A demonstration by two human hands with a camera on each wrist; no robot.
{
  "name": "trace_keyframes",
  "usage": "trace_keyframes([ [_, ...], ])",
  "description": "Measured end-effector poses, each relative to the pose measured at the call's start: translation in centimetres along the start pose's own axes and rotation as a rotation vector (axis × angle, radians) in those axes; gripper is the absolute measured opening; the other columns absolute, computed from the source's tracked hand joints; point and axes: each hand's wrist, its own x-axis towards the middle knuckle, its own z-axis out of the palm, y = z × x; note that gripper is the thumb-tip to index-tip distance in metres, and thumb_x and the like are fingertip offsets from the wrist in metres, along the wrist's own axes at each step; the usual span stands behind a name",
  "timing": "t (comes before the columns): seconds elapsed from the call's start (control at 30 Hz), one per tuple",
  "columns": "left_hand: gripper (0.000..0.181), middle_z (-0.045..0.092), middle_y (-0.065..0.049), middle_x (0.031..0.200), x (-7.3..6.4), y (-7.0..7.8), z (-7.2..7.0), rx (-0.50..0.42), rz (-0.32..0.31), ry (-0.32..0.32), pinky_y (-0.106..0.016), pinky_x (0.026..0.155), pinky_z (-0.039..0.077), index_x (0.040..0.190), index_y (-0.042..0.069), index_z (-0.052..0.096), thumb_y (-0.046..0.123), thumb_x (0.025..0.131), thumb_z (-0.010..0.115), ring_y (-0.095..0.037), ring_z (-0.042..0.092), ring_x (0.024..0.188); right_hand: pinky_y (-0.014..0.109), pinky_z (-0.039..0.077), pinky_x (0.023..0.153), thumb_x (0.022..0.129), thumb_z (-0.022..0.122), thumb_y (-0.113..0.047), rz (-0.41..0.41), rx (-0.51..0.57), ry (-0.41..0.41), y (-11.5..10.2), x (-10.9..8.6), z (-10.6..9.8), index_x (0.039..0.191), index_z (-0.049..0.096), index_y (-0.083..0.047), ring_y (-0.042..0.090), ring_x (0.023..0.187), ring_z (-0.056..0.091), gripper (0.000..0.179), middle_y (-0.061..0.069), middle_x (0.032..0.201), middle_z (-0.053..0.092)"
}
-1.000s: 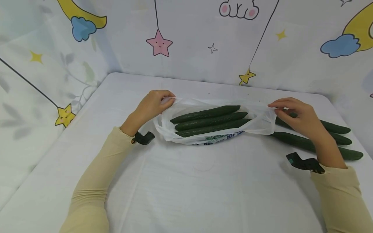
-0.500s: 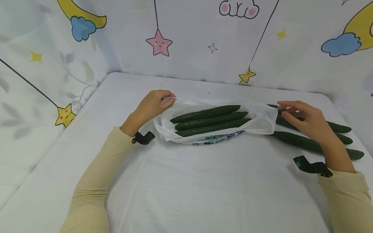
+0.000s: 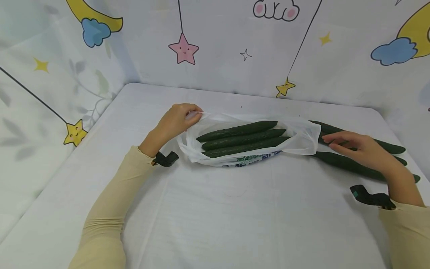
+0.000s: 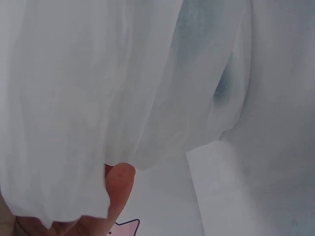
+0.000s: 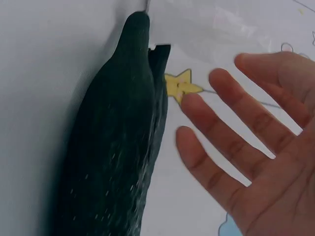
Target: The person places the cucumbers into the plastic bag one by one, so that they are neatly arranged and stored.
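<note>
A white plastic bag (image 3: 304,140) lies at mid-table, its mouth spread, with blue and green print on the near side. Inside it three dark green cucumbers (image 3: 244,139) rest side by side. At the bag's left end my left hand (image 3: 178,120) pinches the edge of the plastic; up close in the left wrist view, the thumb (image 4: 119,184) shows beyond the bag's edge. To the right, my right hand (image 3: 366,149) hovers over three more cucumbers (image 3: 339,162), fingers spread and relaxed. The right wrist view has the open palm (image 5: 275,196) beside a cucumber (image 5: 108,142), apart from it.
A white cloth (image 3: 235,216) covers the table. Behind it hangs a pale backdrop (image 3: 218,74) printed with stars, moons and clouds. Black wrist cameras are strapped at both cuffs, the left one (image 3: 167,159) close to the bag's left end.
My right hand has let go of the bag's right edge and moved right and nearer, over the loose cucumbers. The left hand and bag have stayed in place.
</note>
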Motion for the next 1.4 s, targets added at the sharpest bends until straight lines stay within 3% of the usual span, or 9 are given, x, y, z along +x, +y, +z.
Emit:
trace_keyframes([
  [0.33, 0.025, 0.069, -0.012, 0.115, 0.0, 0.2, 0.0, 0.005, -0.003, -0.008, -0.041, 0.092, 0.048, 0.113, 0.005, 0.07, 0.02, 0.098, 0.058, -0.026, 0.064, 0.098, 0.006, 0.039, 0.072, 0.095, 0.065, -0.016, 0.152, -0.025, -0.072, 2.7, -1.5, -1.2, 0.119, 0.068, -0.012, -0.011, 0.091, 0.054, 0.025, -0.025, 0.106, 0.064],
  [0.53, 0.025, 0.069, -0.012, 0.115, 0.0, 0.1, 0.0, 0.004, -0.015, -0.007, -0.04, 0.086, 0.05, 0.114, 0.006, 0.07, 0.021, 0.098, 0.058, -0.025, 0.065, 0.086, 0.006, 0.038, 0.072, 0.096, 0.063, -0.021, 0.204, -0.038, -0.098, 3.5, -2.2, -1.8, 0.121, 0.068, -0.011, -0.015, 0.093, 0.049, 0.027, -0.027, 0.104, 0.064],
  [0.7, 0.025, 0.069, -0.011, 0.115, 0.0, 0.1, -0.1, 0.008, -0.015, -0.007, -0.038, 0.082, 0.05, 0.114, 0.007, 0.07, 0.021, 0.098, 0.058, -0.023, 0.065, 0.074, 0.01, 0.042, 0.07, 0.094, 0.067, -0.024, 0.234, -0.027, -0.137, 4.1, -2.5, -2.0, 0.122, 0.067, -0.011, -0.012, 0.091, 0.053, 0.031, -0.02, 0.105, 0.067],
  [0.8, 0.024, 0.069, -0.011, 0.114, 0.0, 0.2, -0.1, 0.002, -0.014, -0.006, -0.038, 0.079, 0.05, 0.114, 0.007, 0.07, 0.021, 0.098, 0.058, -0.022, 0.065, 0.068, 0.012, 0.042, 0.07, 0.089, 0.073, -0.026, 0.241, -0.046, -0.191, 4.7, -2.8, -2.2, 0.124, 0.065, -0.012, -0.015, 0.092, 0.05, 0.038, -0.025, 0.106, 0.063],
  [0.97, 0.024, 0.069, -0.01, 0.113, 0.0, 0.2, -0.1, -0.003, -0.008, -0.004, -0.039, 0.083, 0.049, 0.113, 0.007, 0.071, 0.021, 0.098, 0.058, -0.023, 0.065, 0.083, 0.008, 0.036, 0.074, 0.082, 0.08, -0.028, 0.241, -0.091, -0.256, 5.8, -3.3, -2.2, 0.128, 0.062, -0.012, -0.026, 0.097, 0.035, 0.053, -0.032, 0.111, 0.049],
  [1.2, 0.024, 0.07, -0.011, 0.113, 0.1, 0.1, 0.1, 0.0, -0.004, -0.005, -0.04, 0.089, 0.048, 0.112, 0.006, 0.071, 0.021, 0.098, 0.058, -0.024, 0.063, 0.097, 0.015, 0.039, 0.07, 0.075, 0.085, -0.03, 0.277, -0.153, -0.271, 6.7, -3.5, -2.1, 0.125, 0.062, -0.005, -0.02, 0.09, 0.039, 0.06, 0.007, 0.117, 0.062],
  [1.4, 0.023, 0.07, -0.011, 0.114, 0.1, 0.0, 0.2, 0.01, 0.006, 0.001, -0.041, 0.093, 0.047, 0.111, 0.005, 0.071, 0.019, 0.098, 0.058, -0.026, 0.062, 0.106, 0.016, 0.037, 0.07, 0.073, 0.086, -0.033, 0.279, -0.186, -0.262, 7.3, -3.3, -1.7, 0.119, 0.064, -0.003, -0.021, 0.089, 0.034, 0.059, 0.019, 0.116, 0.063],
])
